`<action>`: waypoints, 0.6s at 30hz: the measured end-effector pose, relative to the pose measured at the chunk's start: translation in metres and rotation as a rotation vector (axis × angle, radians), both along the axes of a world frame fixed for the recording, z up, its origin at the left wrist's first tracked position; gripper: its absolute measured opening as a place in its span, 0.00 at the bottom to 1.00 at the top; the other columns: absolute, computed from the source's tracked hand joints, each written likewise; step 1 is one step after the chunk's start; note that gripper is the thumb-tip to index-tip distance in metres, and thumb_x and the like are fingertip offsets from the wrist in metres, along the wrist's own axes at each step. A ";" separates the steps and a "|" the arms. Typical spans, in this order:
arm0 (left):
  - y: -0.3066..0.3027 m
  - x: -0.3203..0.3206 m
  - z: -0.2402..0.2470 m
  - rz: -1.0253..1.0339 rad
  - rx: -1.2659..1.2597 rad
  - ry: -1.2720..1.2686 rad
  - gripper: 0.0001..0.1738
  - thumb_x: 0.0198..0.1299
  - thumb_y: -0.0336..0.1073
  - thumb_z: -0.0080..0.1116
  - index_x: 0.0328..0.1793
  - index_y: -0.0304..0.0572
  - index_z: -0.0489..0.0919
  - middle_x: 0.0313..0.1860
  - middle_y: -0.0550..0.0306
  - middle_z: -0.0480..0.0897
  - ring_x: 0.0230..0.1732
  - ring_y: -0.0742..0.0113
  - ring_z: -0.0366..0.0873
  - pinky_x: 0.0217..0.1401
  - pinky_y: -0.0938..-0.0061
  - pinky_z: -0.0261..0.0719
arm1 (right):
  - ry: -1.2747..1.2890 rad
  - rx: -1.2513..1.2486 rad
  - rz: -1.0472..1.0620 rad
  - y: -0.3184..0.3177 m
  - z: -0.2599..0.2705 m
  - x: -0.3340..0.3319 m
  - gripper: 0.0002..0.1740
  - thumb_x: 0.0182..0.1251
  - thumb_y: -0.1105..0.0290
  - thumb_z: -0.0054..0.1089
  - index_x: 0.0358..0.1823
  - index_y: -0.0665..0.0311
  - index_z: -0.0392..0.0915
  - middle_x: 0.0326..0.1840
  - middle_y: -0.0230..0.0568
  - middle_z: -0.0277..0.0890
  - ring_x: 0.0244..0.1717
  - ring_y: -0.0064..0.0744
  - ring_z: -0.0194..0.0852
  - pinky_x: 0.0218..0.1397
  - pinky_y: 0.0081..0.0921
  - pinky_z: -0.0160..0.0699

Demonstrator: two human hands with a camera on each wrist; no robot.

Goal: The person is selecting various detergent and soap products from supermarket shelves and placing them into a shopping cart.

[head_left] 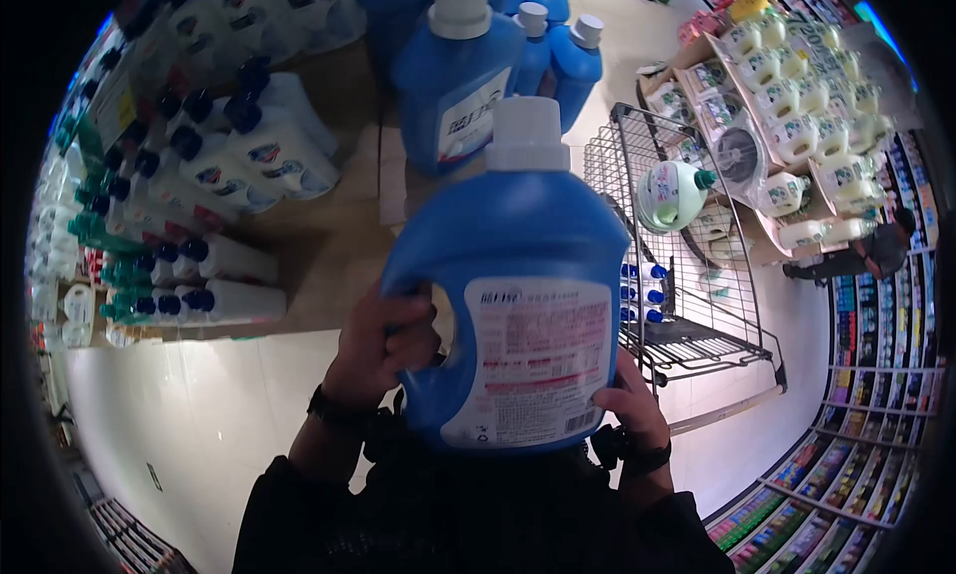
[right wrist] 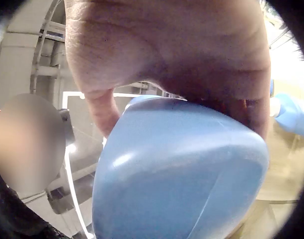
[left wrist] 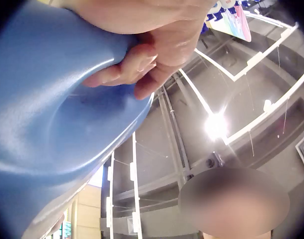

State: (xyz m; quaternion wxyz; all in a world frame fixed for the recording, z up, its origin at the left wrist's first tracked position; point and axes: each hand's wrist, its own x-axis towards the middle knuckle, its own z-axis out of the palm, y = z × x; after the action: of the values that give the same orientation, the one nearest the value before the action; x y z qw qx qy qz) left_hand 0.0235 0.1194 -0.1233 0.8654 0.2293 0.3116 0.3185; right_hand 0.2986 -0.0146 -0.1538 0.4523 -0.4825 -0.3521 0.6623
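A large blue laundry detergent bottle with a white cap is held upright in front of the chest, its printed back label facing the head camera. My left hand grips its handle, the fingers curled through the opening; in the left wrist view the fingertips of that hand press on the blue plastic. On the lower right side, my right hand holds the bottle with the thumb over the label edge and the other fingers behind. The right wrist view shows this hand spread across the bottle's side.
More blue bottles stand just beyond. White bottles with dark blue caps fill the display at left. A wire shopping cart at right carries a pale green bottle. Behind it are stacked jugs and a person near the shelves.
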 end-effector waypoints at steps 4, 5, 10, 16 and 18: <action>-0.007 0.006 0.019 -0.120 0.251 0.178 0.05 0.53 0.26 0.64 0.34 0.36 0.79 0.23 0.63 0.78 0.19 0.79 0.72 0.22 0.80 0.66 | 0.024 -0.033 0.006 -0.002 -0.034 -0.003 0.53 0.47 0.61 0.80 0.72 0.71 0.58 0.68 0.48 0.67 0.70 0.39 0.63 0.74 0.37 0.58; -0.012 0.009 0.015 -0.157 0.257 0.164 0.05 0.53 0.26 0.64 0.34 0.36 0.79 0.23 0.63 0.78 0.19 0.79 0.72 0.22 0.80 0.66 | 0.011 -0.060 -0.013 -0.003 -0.044 -0.006 0.53 0.46 0.62 0.80 0.72 0.71 0.58 0.68 0.48 0.67 0.71 0.40 0.62 0.75 0.38 0.57; -0.019 0.012 -0.007 -0.364 0.767 0.461 0.14 0.48 0.30 0.72 0.41 0.34 0.84 0.33 0.52 0.87 0.33 0.67 0.85 0.38 0.72 0.80 | -0.145 0.004 -0.197 -0.012 -0.068 -0.027 0.54 0.47 0.64 0.81 0.73 0.70 0.55 0.70 0.48 0.65 0.73 0.41 0.61 0.76 0.40 0.56; -0.027 0.025 -0.034 -0.433 0.987 0.568 0.15 0.49 0.34 0.71 0.41 0.37 0.84 0.27 0.49 0.85 0.29 0.60 0.85 0.34 0.72 0.79 | -0.070 0.155 -0.527 -0.034 -0.068 -0.045 0.53 0.54 0.66 0.75 0.76 0.70 0.49 0.72 0.52 0.59 0.71 0.44 0.63 0.73 0.43 0.62; -0.028 0.028 -0.035 -0.434 1.073 0.580 0.15 0.50 0.36 0.70 0.42 0.38 0.84 0.26 0.49 0.84 0.29 0.57 0.85 0.34 0.70 0.79 | -0.014 0.152 -0.627 -0.038 -0.055 -0.038 0.51 0.55 0.67 0.74 0.75 0.68 0.51 0.71 0.50 0.60 0.67 0.41 0.67 0.69 0.41 0.69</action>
State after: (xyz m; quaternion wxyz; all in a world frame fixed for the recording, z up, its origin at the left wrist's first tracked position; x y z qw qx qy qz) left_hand 0.0511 0.0917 -0.1585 0.5560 0.7645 0.2766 0.1731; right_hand 0.2605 -0.0527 -0.2085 0.6666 -0.5370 -0.2379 0.4590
